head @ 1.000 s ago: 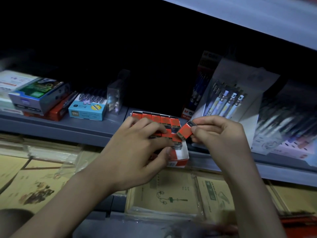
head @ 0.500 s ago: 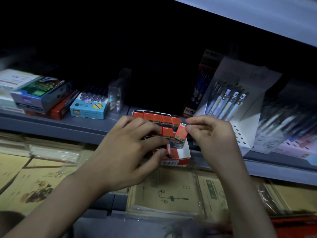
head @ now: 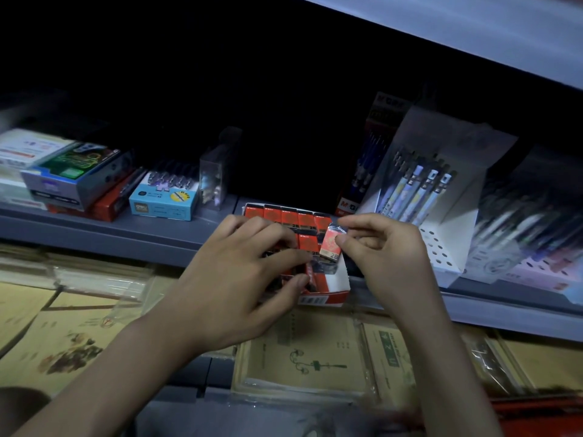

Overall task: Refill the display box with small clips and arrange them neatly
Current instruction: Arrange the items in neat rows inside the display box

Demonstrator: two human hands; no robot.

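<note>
Nearby, pen rack [head: 441, 247] beside display box [head: 331, 283]; left hand [head: 239, 279] covers clip packs [head: 290, 217].

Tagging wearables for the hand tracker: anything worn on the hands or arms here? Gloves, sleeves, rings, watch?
Nothing visible. The left hand and right hand are bare: no gloves, no rings that show. Both forearms are uncovered right down to the bottom edge of the picture, with no sleeve cuff, watch or bracelet at either wrist. Lighting is dim, so a thin band could be missed.
</note>
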